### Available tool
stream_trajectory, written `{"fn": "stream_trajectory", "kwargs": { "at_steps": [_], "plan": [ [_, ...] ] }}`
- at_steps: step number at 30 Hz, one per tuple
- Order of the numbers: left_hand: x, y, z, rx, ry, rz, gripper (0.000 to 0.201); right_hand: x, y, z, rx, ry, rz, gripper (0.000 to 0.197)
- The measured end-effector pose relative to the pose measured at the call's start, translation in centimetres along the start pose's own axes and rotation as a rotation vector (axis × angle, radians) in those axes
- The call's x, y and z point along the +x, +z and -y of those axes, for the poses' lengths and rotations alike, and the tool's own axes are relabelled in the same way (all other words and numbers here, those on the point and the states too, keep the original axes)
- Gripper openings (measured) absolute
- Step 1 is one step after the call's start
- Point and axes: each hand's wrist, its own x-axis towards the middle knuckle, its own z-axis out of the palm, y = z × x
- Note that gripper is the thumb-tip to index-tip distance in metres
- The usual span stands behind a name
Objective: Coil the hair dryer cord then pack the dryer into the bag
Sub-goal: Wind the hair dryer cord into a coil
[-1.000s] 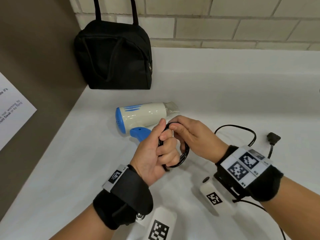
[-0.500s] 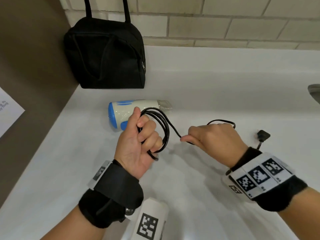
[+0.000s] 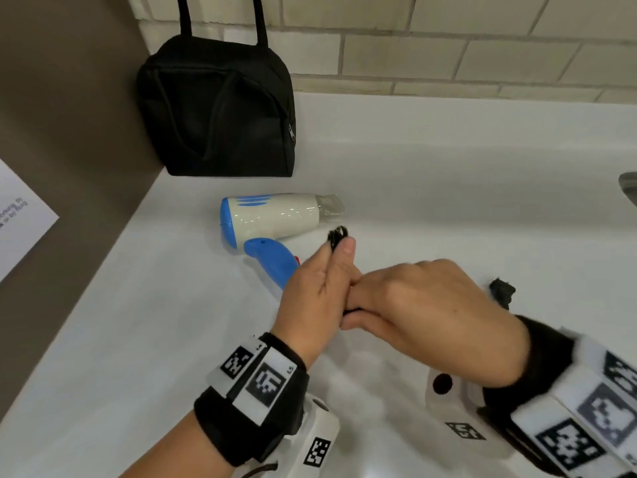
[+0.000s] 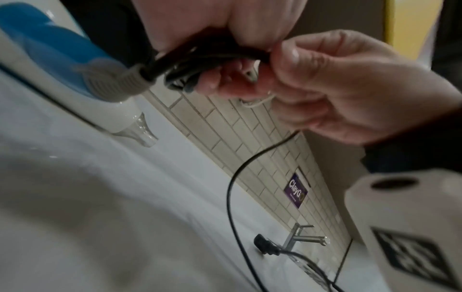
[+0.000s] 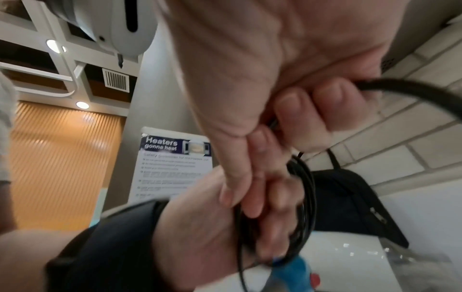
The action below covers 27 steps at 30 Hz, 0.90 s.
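Observation:
The white and blue hair dryer (image 3: 272, 219) lies on its side on the white counter (image 3: 138, 339), nozzle to the right. My left hand (image 3: 317, 294) grips a bundle of black cord loops (image 3: 337, 234) just right of the blue handle (image 3: 272, 260); the loops (image 4: 200, 59) run from the handle's grey strain relief (image 4: 112, 83). My right hand (image 3: 413, 312) presses against the left one and pinches the loose cord (image 5: 400, 87), which trails down (image 4: 232, 177) to the plug (image 3: 501, 291) on the counter. The black bag (image 3: 220, 108) stands upright, closed, in the back left corner.
A brown side wall (image 3: 62, 132) with a white paper notice (image 3: 20, 215) bounds the counter on the left. A tiled wall (image 3: 448, 46) runs along the back. A metal tap (image 4: 300, 237) stands at the far right.
My right hand, stretched out to the right with the cord half a second ago, has come back against my left hand, laying another turn on the loops. The plug lies closer to my right wrist.

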Motion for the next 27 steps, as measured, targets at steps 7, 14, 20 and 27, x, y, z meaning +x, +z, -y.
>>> {"fn": "stream_trajectory", "kwargs": {
  "at_steps": [7,14,20,27],
  "plan": [
    [-0.1,-1.1,-0.8,-0.098,-0.106,0.222,0.039,0.6,-1.2,-2.5,0.284,0.075,-0.189,0.03],
    [-0.3,-1.8,-0.2,-0.318,-0.155,0.322,0.042,1.7,0.6,-4.3,0.555,-0.013,-0.009,0.038],
    [0.3,-2.0,0.0,-0.647,-0.281,0.319,0.046,2.9,2.7,-4.3,0.947,0.12,-0.033,0.013],
    [0.8,-2.5,0.4,-0.733,-0.403,0.335,0.041,3.7,3.8,-3.6,0.81,0.164,-0.096,0.012]
  ]
}}
